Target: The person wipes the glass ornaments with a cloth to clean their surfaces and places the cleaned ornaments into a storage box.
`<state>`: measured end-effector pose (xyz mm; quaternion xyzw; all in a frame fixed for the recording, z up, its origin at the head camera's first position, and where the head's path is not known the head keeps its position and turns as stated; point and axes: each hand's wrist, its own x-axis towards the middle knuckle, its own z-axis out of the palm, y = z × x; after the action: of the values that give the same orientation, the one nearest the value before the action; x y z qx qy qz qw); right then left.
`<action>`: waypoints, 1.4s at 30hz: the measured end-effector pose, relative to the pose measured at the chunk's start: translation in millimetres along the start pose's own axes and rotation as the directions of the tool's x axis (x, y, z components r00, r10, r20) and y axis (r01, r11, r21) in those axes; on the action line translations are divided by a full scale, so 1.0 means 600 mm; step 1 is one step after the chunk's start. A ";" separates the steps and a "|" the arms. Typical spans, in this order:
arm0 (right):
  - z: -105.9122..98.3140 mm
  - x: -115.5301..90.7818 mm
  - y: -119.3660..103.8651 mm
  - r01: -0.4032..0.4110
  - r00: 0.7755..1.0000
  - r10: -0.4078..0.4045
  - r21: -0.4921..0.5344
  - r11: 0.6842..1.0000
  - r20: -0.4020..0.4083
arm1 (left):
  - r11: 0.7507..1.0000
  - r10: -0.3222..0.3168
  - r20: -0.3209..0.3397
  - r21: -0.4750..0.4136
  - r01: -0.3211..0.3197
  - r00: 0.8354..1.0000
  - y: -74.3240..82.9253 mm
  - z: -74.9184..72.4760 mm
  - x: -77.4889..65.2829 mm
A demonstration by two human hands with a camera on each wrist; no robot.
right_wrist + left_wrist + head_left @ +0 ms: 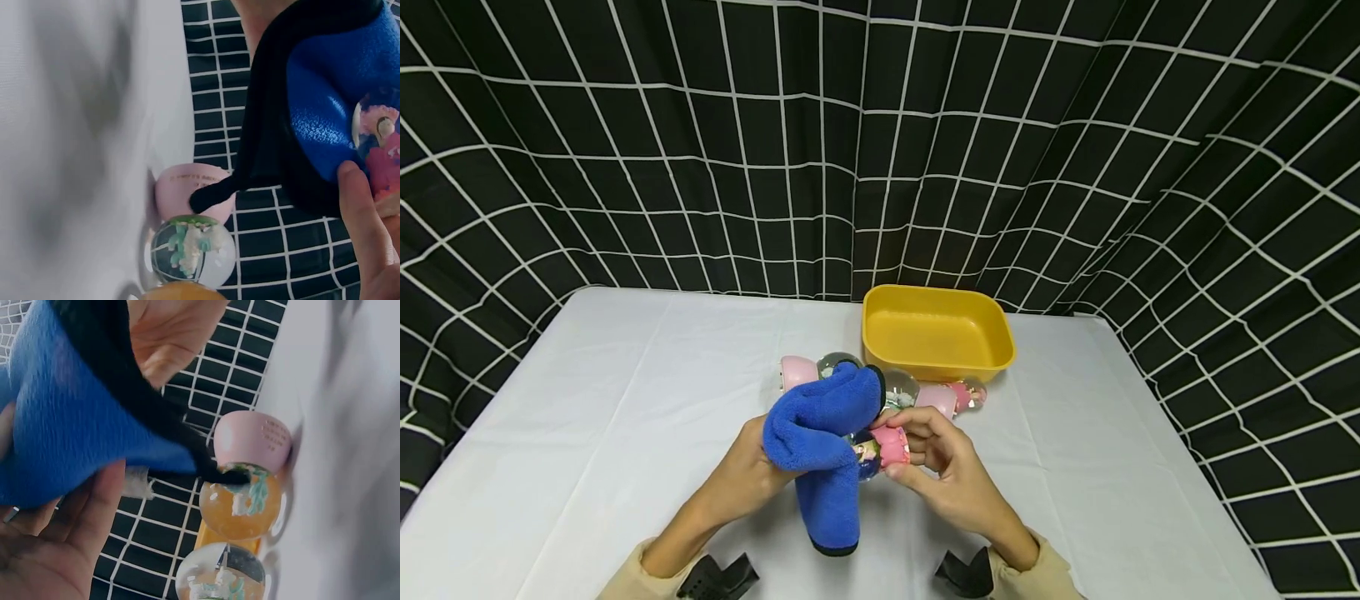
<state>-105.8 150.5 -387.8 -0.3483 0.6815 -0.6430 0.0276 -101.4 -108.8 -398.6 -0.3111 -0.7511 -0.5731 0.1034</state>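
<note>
Pinching the pink base [895, 447] suits that likely slick, fragile globe [868, 467]; right hand [953, 467] does, left hand [747, 477] grips cloth [820, 427], table's far edge [715, 300] beyond.

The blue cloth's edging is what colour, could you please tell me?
The edging is black; it shows best in the right wrist view.

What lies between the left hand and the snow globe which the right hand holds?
The blue cloth with black edging lies between the left hand and that snow globe; the head view shows this.
</note>
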 end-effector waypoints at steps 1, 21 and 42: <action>-0.001 0.000 0.000 0.007 1.000 -0.006 0.006 1.000 -0.006 | 1.000 -0.007 0.010 0.013 0.007 1.000 0.000 0.000 0.000; 0.001 0.004 0.000 -0.143 0.989 0.146 0.155 0.978 -0.007 | 0.981 0.187 -0.079 -0.045 -0.191 0.979 -0.011 0.007 0.005; 0.005 0.004 0.004 -0.055 0.997 0.048 -0.124 0.991 -0.059 | 0.997 0.038 -0.001 -0.069 -0.038 0.999 0.003 0.011 0.002</action>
<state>-107.1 146.7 -389.9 -0.3136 0.7298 -0.6075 0.0034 -100.0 -101.9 -398.8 -0.3287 -0.7248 -0.5966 0.1033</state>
